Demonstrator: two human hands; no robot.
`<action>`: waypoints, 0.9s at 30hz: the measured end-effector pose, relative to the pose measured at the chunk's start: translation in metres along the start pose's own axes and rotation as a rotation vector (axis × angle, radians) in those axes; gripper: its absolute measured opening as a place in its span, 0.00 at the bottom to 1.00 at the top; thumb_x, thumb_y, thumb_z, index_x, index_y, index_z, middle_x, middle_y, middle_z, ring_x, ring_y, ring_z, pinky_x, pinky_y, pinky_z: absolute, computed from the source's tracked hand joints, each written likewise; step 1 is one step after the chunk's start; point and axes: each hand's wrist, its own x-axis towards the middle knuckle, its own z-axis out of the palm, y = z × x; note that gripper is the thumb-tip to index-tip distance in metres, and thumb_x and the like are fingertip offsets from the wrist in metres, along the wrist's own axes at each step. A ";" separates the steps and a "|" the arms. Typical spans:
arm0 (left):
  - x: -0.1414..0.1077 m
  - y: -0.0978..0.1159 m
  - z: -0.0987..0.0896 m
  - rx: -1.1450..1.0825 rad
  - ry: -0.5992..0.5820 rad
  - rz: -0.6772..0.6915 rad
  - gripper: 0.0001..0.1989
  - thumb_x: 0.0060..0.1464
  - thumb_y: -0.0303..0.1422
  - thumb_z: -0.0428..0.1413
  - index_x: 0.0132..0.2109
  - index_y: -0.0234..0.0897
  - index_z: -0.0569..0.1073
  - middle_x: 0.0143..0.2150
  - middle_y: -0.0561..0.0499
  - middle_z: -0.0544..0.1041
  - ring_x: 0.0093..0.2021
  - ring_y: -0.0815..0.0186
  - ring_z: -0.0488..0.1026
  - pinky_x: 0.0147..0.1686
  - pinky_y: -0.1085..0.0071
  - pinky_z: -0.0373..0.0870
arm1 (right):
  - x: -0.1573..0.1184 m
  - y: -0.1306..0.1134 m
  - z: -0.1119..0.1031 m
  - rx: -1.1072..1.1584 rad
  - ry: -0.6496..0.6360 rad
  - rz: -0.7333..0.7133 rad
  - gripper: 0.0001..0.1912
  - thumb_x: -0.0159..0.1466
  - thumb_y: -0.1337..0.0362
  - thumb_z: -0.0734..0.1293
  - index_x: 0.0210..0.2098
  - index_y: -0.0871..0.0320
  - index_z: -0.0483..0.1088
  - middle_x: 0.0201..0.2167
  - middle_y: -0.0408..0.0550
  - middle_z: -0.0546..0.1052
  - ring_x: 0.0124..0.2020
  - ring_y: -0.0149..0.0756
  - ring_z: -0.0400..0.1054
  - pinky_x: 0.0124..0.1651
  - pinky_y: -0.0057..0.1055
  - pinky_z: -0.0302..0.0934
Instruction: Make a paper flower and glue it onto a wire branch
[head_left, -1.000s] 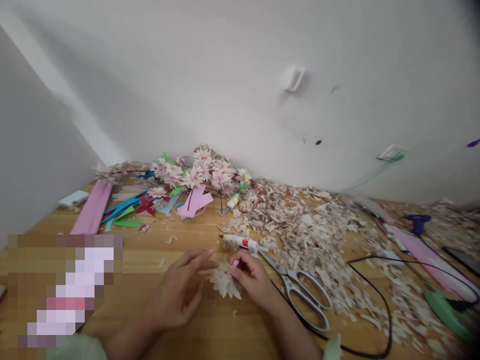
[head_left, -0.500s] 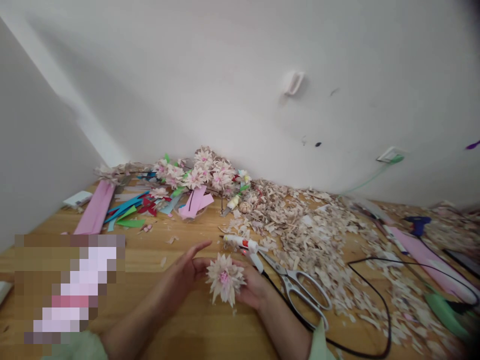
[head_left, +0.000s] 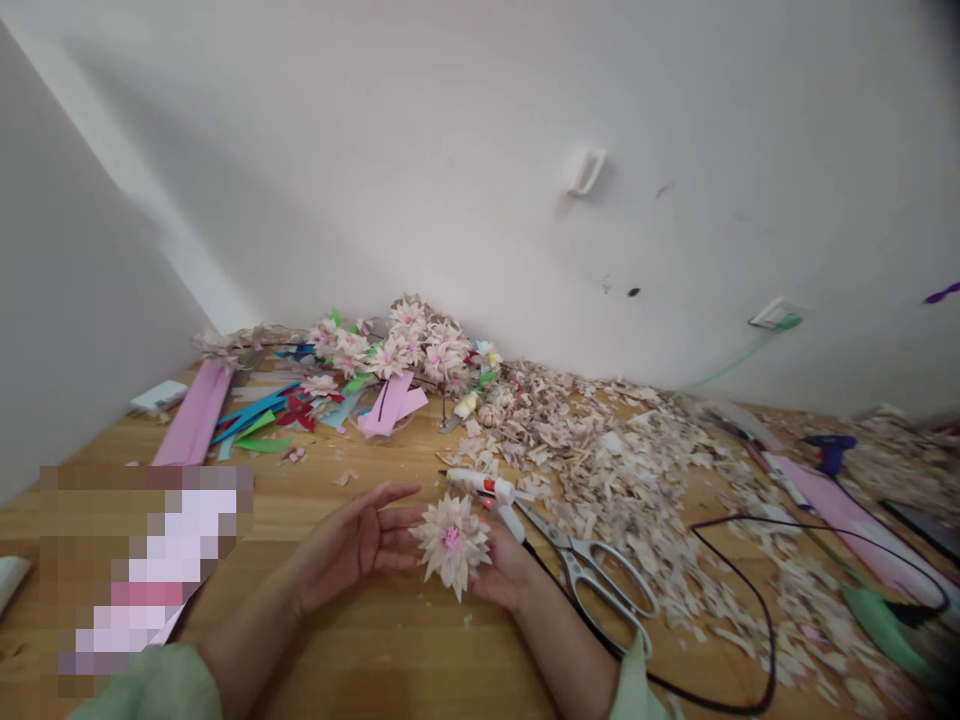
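A handmade flower [head_left: 451, 540] with pale cream petals and a pink centre faces up at me above the table. My right hand [head_left: 510, 572] holds it from behind and from the right; the petals cover most of those fingers. On the flower's left, my left hand [head_left: 358, 540] is open with its fingers stretched out, their tips at the petal edges. Whether they touch the petals I cannot tell. Just beyond my right hand lie a white glue gun [head_left: 484, 487] with a small red light and large grey-handled scissors [head_left: 600, 580].
Cream shavings [head_left: 622, 470] cover the table's right side. Finished flowers [head_left: 409, 345] are heaped by the wall, near pink paper strips [head_left: 390, 405] and blue strips [head_left: 259, 412]. A black cord [head_left: 765, 620] loops at right; a blue glue gun [head_left: 831, 452] lies farther off.
My left hand has turned and spread its fingers, showing more of the palm. The flower, in my right hand, has tilted and risen slightly.
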 end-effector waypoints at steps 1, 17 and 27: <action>0.000 0.001 0.000 -0.006 0.003 0.003 0.17 0.59 0.38 0.45 0.50 0.35 0.69 0.45 0.42 0.78 0.40 0.60 0.76 0.38 0.64 0.69 | 0.000 0.000 0.001 -0.008 -0.015 -0.003 0.13 0.52 0.54 0.66 0.29 0.58 0.70 0.27 0.47 0.76 0.33 0.39 0.70 0.37 0.34 0.61; -0.006 0.032 -0.015 -0.019 0.407 0.372 0.11 0.55 0.28 0.48 0.41 0.36 0.74 0.36 0.50 0.79 0.36 0.69 0.75 0.40 0.72 0.70 | -0.023 -0.011 0.005 -0.723 0.106 -0.349 0.08 0.56 0.59 0.67 0.29 0.56 0.65 0.25 0.40 0.66 0.26 0.30 0.61 0.31 0.27 0.55; -0.022 0.067 -0.030 0.229 0.724 0.673 0.09 0.44 0.27 0.57 0.37 0.37 0.73 0.32 0.53 0.78 0.30 0.71 0.74 0.33 0.75 0.71 | -0.022 -0.005 0.021 -1.396 0.035 -0.524 0.06 0.54 0.74 0.62 0.29 0.56 0.64 0.27 0.42 0.68 0.28 0.32 0.61 0.31 0.26 0.55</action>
